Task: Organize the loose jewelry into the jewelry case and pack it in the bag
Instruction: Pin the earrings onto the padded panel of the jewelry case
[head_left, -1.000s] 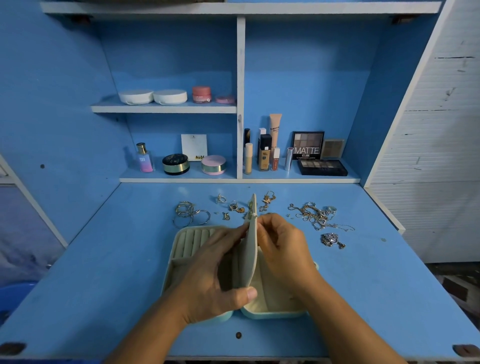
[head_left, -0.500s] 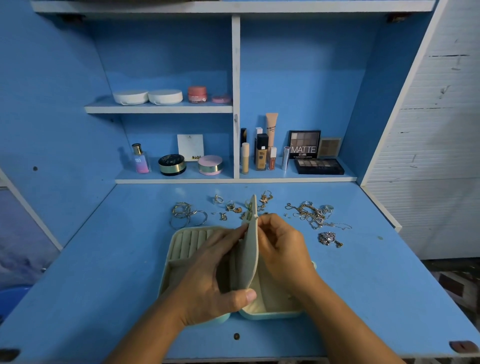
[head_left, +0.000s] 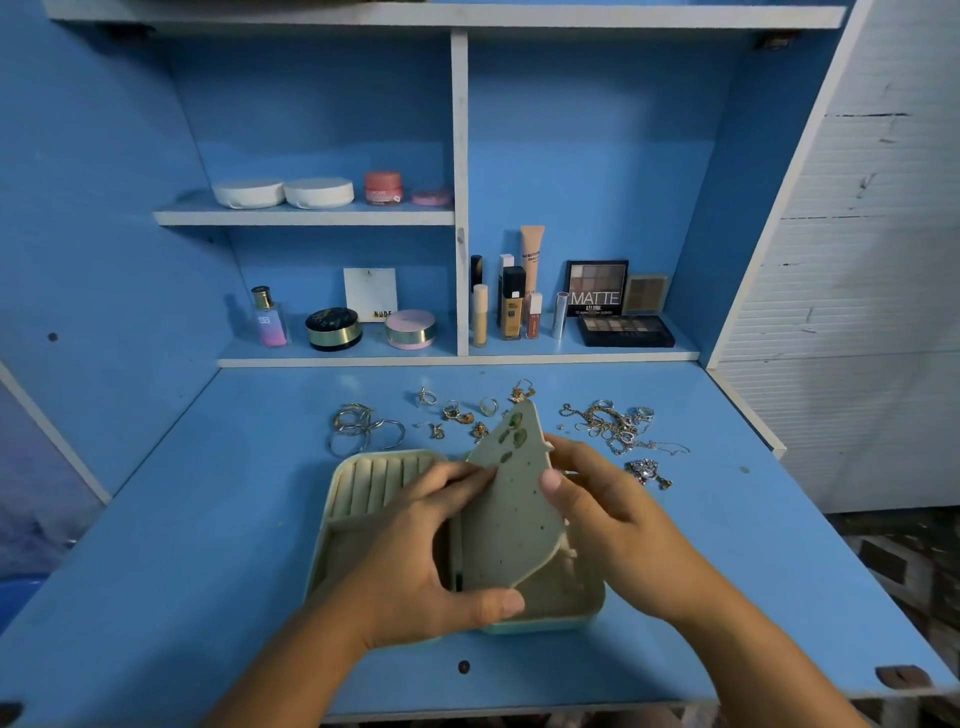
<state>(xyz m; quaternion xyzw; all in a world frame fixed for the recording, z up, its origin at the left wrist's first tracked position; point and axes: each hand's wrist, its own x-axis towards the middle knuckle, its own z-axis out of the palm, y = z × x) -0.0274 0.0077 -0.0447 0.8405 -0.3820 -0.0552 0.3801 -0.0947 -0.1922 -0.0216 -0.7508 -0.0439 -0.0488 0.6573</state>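
- Centrally, jewelry case (head_left: 358, 499): lies open and flat on the blue counter (head_left: 753, 582), toward its front edge. It is cream inside and pale teal at the rim, with ribbed ring rolls across the far end of its left half.
- Inner flap (head_left: 514, 525): a panel rising from the case's spine, tilted over the right half. Its facing side is dotted with small holes, and a few dark green pieces sit near the far tip (too small to identify).
- Left hand (head_left: 410, 566): over the left half of the case. The thumb curls round the flap's near edge and the fingertips lie on its left edge, so it holds the flap.
- Right hand (head_left: 613, 514): over the right half. The thumb presses the flap's facing side with the fingers behind it, pinching the flap.
- Loose jewelry, all on the counter beyond the case and touched by neither hand:
- hoops (head_left: 363, 428), far left;
- small rings and earrings (head_left: 457, 413), centre, just past the flap's tip;
- tangle of chains (head_left: 613, 423), right;
- sparkling piece (head_left: 647, 472), near the right hand's knuckles, apart from them.
- Lower shelf (head_left: 519, 358): holds an eyeshadow palette (head_left: 626, 331), upright bottles (head_left: 511, 312) and round compacts (head_left: 332, 328).
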